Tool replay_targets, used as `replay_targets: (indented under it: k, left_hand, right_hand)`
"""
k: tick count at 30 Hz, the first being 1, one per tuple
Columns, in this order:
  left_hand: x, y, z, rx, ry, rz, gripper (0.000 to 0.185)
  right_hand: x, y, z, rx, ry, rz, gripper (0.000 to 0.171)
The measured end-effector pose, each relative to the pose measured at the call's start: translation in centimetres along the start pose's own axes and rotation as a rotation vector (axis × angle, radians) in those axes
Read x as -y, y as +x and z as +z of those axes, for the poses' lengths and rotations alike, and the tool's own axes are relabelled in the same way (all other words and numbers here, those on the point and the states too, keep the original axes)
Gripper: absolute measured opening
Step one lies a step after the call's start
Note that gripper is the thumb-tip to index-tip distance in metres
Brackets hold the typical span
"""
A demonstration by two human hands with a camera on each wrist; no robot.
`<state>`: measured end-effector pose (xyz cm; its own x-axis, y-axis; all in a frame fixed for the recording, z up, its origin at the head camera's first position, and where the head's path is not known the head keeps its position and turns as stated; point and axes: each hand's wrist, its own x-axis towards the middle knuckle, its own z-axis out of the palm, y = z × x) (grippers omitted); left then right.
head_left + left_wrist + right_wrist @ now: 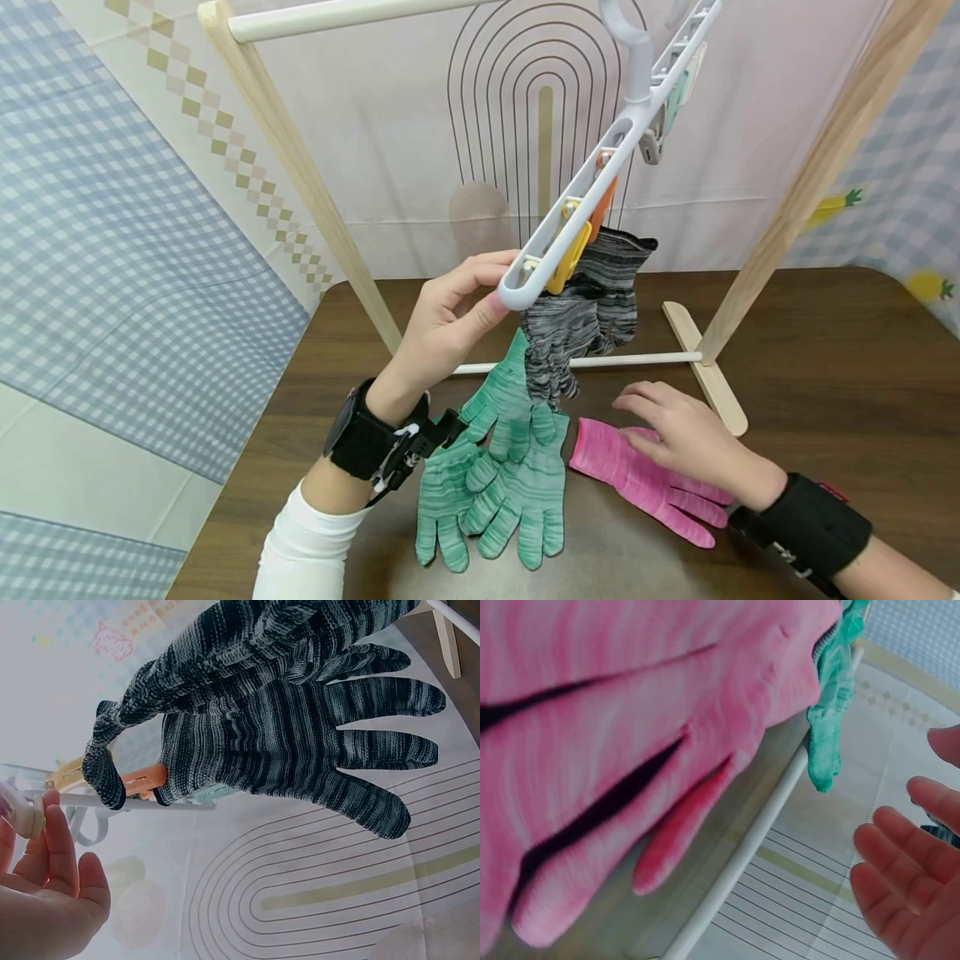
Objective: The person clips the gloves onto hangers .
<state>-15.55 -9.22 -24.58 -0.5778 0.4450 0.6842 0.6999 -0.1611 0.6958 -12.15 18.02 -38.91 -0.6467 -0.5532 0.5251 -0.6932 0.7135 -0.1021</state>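
White plastic clip hanger (636, 117) slants above the brown wooden table (862, 375), its near end pinched in the left hand (457, 317)! Black-and-grey striped knitted gloves (555, 333) dangle from it. The right hand (682, 433), fingers loose, holding nothing, hovers over a pink knitted glove (622, 467), well short of the table's far edge. A steady pinch should limit swinging; a cuff-first pickup looks wisest.

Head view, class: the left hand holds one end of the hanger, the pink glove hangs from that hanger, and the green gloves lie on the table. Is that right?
Not quite: the pink glove lies on the table, as the head view shows. The left hand does hold one end of the hanger, and the green gloves do lie on the table.
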Motion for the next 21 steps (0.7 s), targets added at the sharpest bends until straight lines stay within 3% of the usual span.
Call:
replay_targets:
  k: [9, 21]
  left_hand:
    - [0.2, -0.1, 0.0, 0.01, -0.004, 0.006, 0.057]
    - [0.3, -0.2, -0.1, 0.017, -0.01, -0.012, 0.057]
  right_hand:
    - [0.7, -0.1, 0.8, 0.177, -0.028, 0.086, 0.035]
    - [1.2, -0.2, 1.6, 0.244, -0.023, 0.117, 0.037]
